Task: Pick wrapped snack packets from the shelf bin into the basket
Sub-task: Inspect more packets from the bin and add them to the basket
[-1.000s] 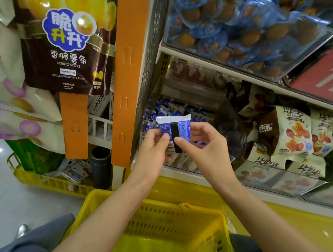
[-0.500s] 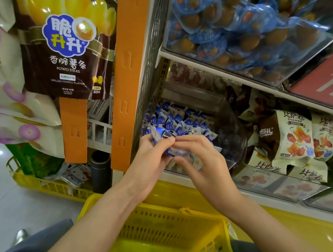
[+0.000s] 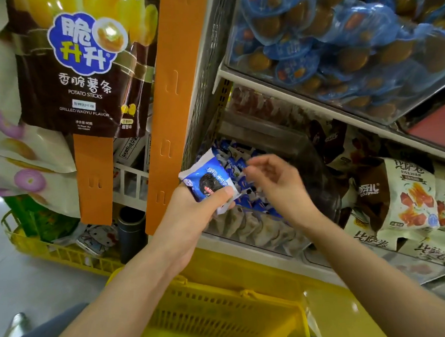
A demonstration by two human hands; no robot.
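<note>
Pinched in left hand [image 3: 190, 219]: one blue snack packet [image 3: 208, 180] — thumb over its lower edge, fingers behind, packet projecting toward 12 o'clock. Right hand [image 3: 276, 186] at 3 o'clock of the packet, fingers loosely curled, empty, just apart from it — over the shelf bin [image 3: 266, 137]. Yellow basket [image 3: 223, 294] at 6 o'clock, below both.
</note>
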